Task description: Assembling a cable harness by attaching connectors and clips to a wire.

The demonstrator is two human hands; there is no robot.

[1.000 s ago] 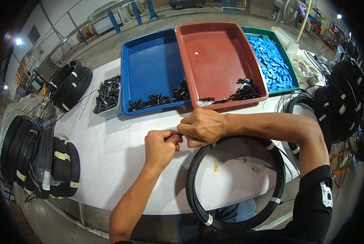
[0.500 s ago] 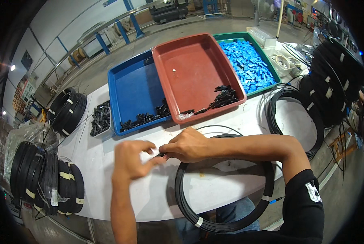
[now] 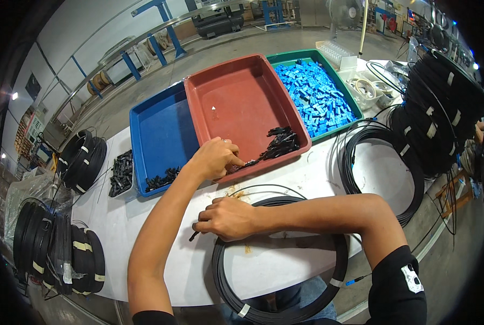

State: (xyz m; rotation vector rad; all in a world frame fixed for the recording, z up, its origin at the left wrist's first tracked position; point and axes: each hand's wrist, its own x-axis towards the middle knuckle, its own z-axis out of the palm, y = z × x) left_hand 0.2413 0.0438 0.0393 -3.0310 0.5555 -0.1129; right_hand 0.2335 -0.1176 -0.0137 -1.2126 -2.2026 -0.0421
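My left hand (image 3: 215,158) reaches over the near rim of the red tray (image 3: 231,100). Its fingers are partly spread, and the fingertips touch small black plastic pieces (image 3: 251,163) along the tray's near edge. Just in front of the tray, my right hand (image 3: 228,218) is closed around a black cable end (image 3: 194,235), whose dark tip pokes out below the fingers. Under my right forearm lies a coil of black cable (image 3: 218,265), bound with white tape and overhanging the table's front edge. A blue connector (image 3: 352,282) sticks out at the coil's right side.
A blue tray (image 3: 161,122) and a small box of black parts (image 3: 122,173) stand left of the red tray. Behind it to the right is a green tray (image 3: 355,108) of blue connectors. More cable coils (image 3: 355,179) lie right, with stacks (image 3: 434,108) beyond and others (image 3: 31,238) left.
My left hand has moved from beside the right hand, up and forward into the red tray. The right hand keeps its hold on the cable end. The whole view has shifted slightly.
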